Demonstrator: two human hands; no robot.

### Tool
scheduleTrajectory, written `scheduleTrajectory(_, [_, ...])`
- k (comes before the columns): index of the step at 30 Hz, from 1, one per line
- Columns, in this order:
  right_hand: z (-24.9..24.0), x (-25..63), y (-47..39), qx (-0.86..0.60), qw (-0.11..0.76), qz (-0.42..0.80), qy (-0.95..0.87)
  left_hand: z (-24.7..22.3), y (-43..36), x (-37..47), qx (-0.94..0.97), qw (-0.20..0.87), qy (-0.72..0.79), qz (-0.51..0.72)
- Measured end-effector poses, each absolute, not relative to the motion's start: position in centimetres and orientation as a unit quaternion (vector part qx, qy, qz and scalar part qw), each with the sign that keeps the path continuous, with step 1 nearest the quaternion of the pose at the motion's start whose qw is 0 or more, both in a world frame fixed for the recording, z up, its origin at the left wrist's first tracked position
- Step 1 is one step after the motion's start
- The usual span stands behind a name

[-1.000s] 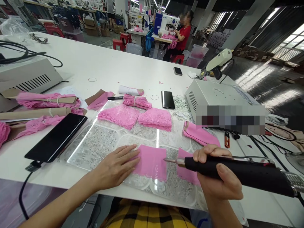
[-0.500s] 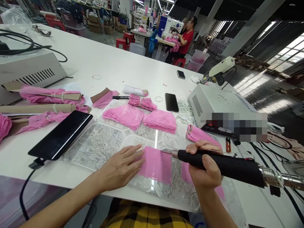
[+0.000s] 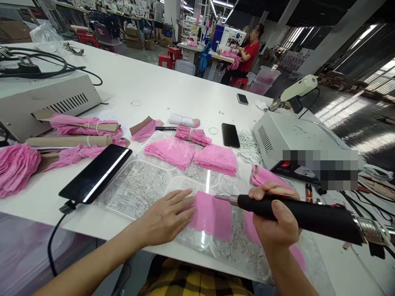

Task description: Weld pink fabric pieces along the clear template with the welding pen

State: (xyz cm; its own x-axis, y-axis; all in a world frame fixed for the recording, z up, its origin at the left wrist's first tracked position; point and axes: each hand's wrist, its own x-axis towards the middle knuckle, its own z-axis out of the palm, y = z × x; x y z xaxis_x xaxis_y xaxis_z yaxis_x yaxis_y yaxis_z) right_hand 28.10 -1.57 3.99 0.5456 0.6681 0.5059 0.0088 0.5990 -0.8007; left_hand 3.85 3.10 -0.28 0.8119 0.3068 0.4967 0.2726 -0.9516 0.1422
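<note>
A flat pink fabric piece (image 3: pixel 210 216) with a scalloped lower edge lies on the clear patterned plastic sheet (image 3: pixel 135 185). My left hand (image 3: pixel 168 216) lies flat with fingers stretched out, its fingertips on the fabric's left edge. In my right hand (image 3: pixel 276 216) is a black-handled tool (image 3: pixel 308 218) with a pointed metal tip, fingers wrapped around the handle. The tip is at the fabric's upper edge; whether it touches, I cannot tell. Another pink piece (image 3: pixel 250 226) lies partly hidden behind my right hand. Two stacks of pink lace pieces, left (image 3: pixel 169 152) and right (image 3: pixel 216 159), sit beyond.
A large phone (image 3: pixel 97 172) with a cable lies left, a smaller phone (image 3: pixel 230 135) behind the stacks. Grey vented metal boxes stand left (image 3: pixel 52 98) and right (image 3: pixel 296 133). Tied pink bundles (image 3: pixel 86 124) lie at left. A person in red (image 3: pixel 248 53) sits at a sewing machine.
The camera view has shifted, so everything appears farther right and slightly lower. My hands and the tool keep about the same place on the fabric.
</note>
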Motion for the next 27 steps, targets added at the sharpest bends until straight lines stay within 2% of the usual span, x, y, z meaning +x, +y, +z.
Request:
scheduleTrajectory(17, [3.5, 27.0, -0.8, -0.389, 0.764, 0.241, -0.456, -0.3, 3.1, 3.8, 0.948, 0.045, 0.15, 0.279])
scheduleTrajectory(27, [4.3, 26.6, -0.2, -0.381, 0.787, 0.238, -0.422, 0.5, 2.3, 3.0, 0.926, 0.029, 0.184, 0.328])
